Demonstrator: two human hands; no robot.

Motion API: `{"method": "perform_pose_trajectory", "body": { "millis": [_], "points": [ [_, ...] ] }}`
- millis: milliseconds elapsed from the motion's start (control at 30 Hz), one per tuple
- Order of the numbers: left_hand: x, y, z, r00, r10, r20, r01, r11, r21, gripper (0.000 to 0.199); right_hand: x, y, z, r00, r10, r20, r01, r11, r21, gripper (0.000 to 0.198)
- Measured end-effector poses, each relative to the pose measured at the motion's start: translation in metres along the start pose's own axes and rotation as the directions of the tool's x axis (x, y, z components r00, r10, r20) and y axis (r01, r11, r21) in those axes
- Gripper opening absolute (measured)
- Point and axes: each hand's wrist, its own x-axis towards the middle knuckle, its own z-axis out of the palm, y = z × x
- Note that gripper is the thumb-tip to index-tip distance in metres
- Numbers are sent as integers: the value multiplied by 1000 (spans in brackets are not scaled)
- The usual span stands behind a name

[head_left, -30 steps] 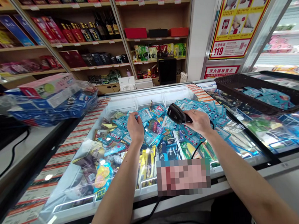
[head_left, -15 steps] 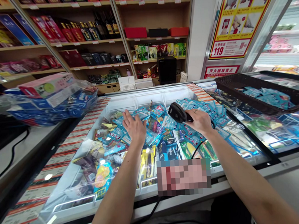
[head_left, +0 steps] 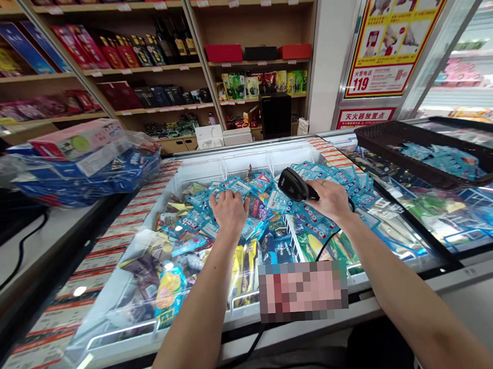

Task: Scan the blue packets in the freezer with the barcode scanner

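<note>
My right hand point(head_left: 331, 201) is closed around the handle of a black barcode scanner point(head_left: 292, 185), whose head tilts up to the left. A black cord point(head_left: 326, 246) runs from it toward me. Palm down, my left hand point(head_left: 230, 212) rests over small blue packets point(head_left: 233, 184), its fingers bent and a little apart. The fingertips point away from me and are partly hidden; any hold on a packet does not show. More blue packets point(head_left: 333, 173) lie spread in a heap beyond and beside the scanner, on the freezer's glass top point(head_left: 209, 253).
Under the glass, wrapped ice creams point(head_left: 169, 292) fill the freezer. Blue boxes in plastic wrap point(head_left: 82, 161) stand at the left, and a dark basket point(head_left: 420, 162) holding blue packets at the right. A blurred-out patch point(head_left: 303, 291) covers something at the front edge.
My left hand has shifted slightly right, its outstretched fingers now bent down over the blue packets. The right hand and scanner have stayed almost in place.
</note>
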Motion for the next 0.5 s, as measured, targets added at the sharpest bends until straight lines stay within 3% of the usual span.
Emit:
{"method": "perform_pose_trajectory", "body": {
  "millis": [267,500],
  "points": [
    [2,10,-2,995,95,10,-95,995,-7,34,1,1,0,1000,4,-11,-4,1000,-5,31],
    [0,25,4,997,64,42,-53,973,-224,41,1,2,-1,1000,20,-23,-20,1000,-1,30]
  ]
}}
